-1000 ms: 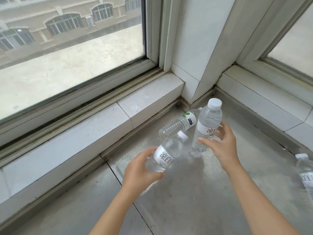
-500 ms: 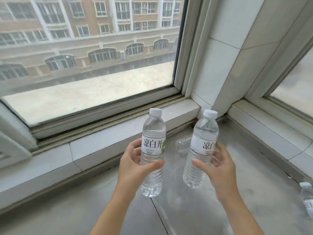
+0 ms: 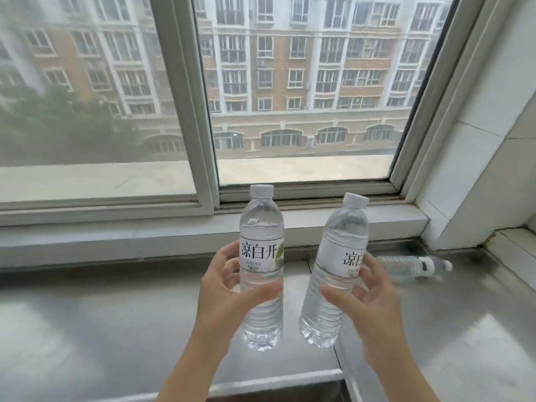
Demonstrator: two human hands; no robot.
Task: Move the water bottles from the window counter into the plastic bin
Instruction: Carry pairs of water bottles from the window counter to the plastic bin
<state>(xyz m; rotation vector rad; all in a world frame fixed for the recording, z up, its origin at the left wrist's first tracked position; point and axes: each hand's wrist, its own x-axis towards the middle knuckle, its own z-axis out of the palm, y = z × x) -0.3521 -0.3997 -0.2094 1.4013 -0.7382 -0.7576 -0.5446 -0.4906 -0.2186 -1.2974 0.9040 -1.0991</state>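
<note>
My left hand (image 3: 229, 294) grips a clear water bottle (image 3: 261, 227) with a white cap and white label, held upright above the metal counter (image 3: 101, 329). My right hand (image 3: 365, 303) grips a second, similar water bottle (image 3: 340, 233), tilted slightly right. Both bottles are lifted in front of the window. A third bottle (image 3: 412, 265) lies on its side on the counter at the right, near the wall corner. The plastic bin is not in view.
A large window (image 3: 304, 91) with a white frame and tiled sill (image 3: 145, 233) runs along the back. A tiled wall pillar (image 3: 478, 169) stands at the right. The counter's front edge and a dark gap (image 3: 275, 396) show at the bottom.
Both hands have risen with the bottles and the view has tilted up and swung left. The lying bottle now shows to the right of my right hand.
</note>
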